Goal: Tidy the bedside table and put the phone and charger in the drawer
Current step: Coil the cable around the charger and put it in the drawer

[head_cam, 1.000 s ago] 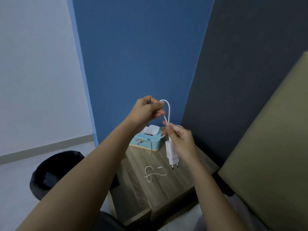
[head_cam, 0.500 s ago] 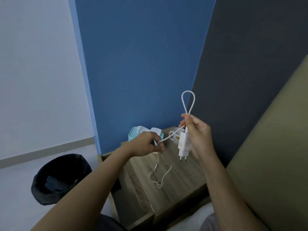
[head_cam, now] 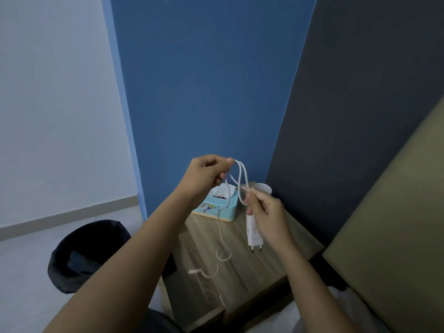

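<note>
Right, head view only: right hand (head_cam: pixel 266 216) clamped on the white charger (head_cam: pixel 253 233) plug body, prongs pointing down below the grip. Left hand (head_cam: pixel 206 175) pinched shut on the cable (head_cam: pixel 241 175), lifting a loop above the right grip; slack hangs below both hands, its connector tip trailing over the bedside table (head_cam: pixel 271 272). Cable looks light and floppy and will likely tangle, so hold at loop crossings; plug is rigid and easy to hold. Tissue box (head_cam: pixel 217 207) beyond the grips has cartoon print, unreadable. Faint marking on the charger, illegible. Phone and drawer not visible.
</note>
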